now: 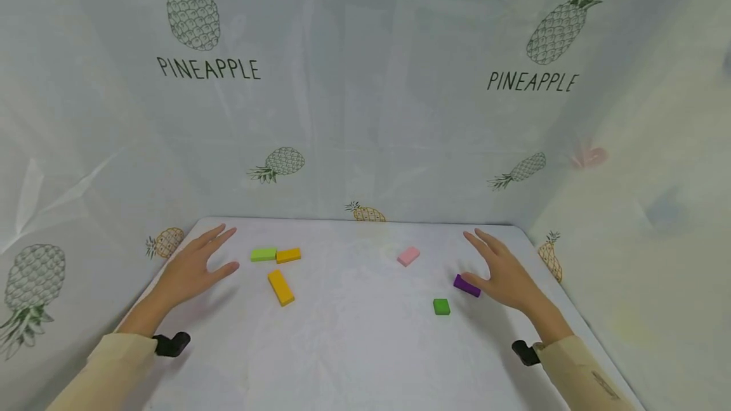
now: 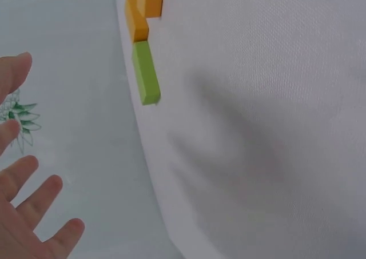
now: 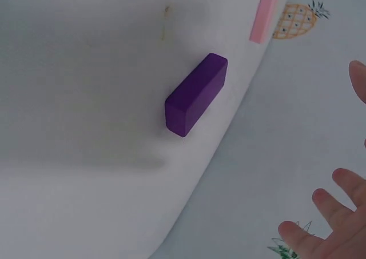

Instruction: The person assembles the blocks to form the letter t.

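Observation:
My left hand [image 1: 193, 270] hovers over the left side of the table, its fingers spread and holding nothing. To its right lie a light green block [image 1: 263, 255] and a short orange block [image 1: 288, 255], end to end, with a longer orange block [image 1: 281, 288] nearer me. My right hand [image 1: 505, 276] is raised above the right side, fingers apart and nothing in them. Its thumb overlaps a purple block [image 1: 468, 285] in the head view; the right wrist view shows that purple block [image 3: 196, 95] whole. A dark green block [image 1: 441, 307] and a pink block [image 1: 408, 256] lie left of this hand.
The blocks lie on a table [image 1: 348, 347] under a white cloth. A pale curtain [image 1: 365, 81] printed with pineapples hangs behind the far edge and along both sides. Each wrist carries a black strap mount [image 1: 171, 344].

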`<control>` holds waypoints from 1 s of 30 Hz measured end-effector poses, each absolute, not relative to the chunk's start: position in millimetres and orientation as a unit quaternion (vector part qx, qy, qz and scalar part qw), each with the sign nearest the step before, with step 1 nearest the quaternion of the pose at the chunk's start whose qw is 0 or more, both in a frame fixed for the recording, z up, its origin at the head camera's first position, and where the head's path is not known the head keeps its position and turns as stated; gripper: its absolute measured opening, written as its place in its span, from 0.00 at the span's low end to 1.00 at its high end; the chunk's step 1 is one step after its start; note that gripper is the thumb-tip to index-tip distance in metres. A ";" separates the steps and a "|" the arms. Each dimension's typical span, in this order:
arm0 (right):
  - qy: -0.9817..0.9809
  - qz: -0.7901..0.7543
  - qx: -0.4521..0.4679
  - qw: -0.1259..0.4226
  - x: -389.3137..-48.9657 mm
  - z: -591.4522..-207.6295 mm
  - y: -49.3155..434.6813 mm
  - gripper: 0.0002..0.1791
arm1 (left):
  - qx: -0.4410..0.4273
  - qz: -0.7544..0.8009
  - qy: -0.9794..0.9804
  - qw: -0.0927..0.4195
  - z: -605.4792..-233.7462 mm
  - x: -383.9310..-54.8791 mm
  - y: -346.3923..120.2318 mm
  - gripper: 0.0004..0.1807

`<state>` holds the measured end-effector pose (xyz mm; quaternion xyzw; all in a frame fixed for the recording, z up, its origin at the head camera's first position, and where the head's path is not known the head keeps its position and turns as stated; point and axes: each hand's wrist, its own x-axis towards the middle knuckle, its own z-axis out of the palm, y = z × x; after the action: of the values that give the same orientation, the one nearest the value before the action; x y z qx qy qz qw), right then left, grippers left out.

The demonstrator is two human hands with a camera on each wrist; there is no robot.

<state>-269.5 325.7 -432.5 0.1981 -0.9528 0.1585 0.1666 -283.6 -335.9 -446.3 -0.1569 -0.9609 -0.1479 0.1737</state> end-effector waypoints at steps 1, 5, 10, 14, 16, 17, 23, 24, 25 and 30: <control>-0.954 0.165 0.195 0.157 -271.0 -432.0 323.9 0.51 | -0.152 -0.154 -0.962 0.168 -446.8 -284.1 -335.3 0.47; -0.955 0.184 0.191 0.133 -276.7 -430.0 316.9 0.51 | -0.142 -0.173 -0.963 0.153 -449.2 -289.0 -333.3 0.46; -0.952 0.201 0.198 0.119 -284.8 -430.0 308.4 0.49 | -0.139 -0.200 -0.960 0.140 -453.3 -297.3 -330.4 0.46; -0.948 0.212 0.208 0.113 -293.2 -431.8 301.6 0.48 | -0.134 -0.212 -0.960 0.126 -456.7 -301.6 -327.1 0.45; -0.946 0.215 0.215 0.113 -297.2 -433.1 298.6 0.47 | -0.131 -0.217 -0.960 0.121 -458.8 -303.8 -325.4 0.45; -0.945 0.217 0.219 0.113 -298.8 -433.6 297.2 0.47 | -0.131 -0.221 -0.959 0.118 -459.8 -305.0 -324.5 0.45; -0.941 0.226 0.228 0.106 -306.0 -437.1 290.1 0.45 | -0.132 -0.232 -0.957 0.109 -467.7 -314.0 -321.9 0.42; -0.941 0.227 0.228 0.103 -307.0 -437.8 289.0 0.45 | -0.133 -0.234 -0.957 0.106 -468.9 -315.3 -321.3 0.42; -0.941 0.228 0.228 0.102 -308.0 -438.6 288.0 0.45 | -0.133 -0.237 -0.957 0.104 -470.2 -317.0 -321.3 0.42; -0.944 0.225 0.225 0.087 -313.9 -444.0 283.7 0.44 | -0.138 -0.249 -0.954 0.097 -476.8 -324.9 -320.8 0.40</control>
<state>-313.9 283.7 -444.0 0.2248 -0.9440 0.2252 0.0873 -324.9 -320.8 -476.8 -0.1382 -0.9536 -0.2495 0.0967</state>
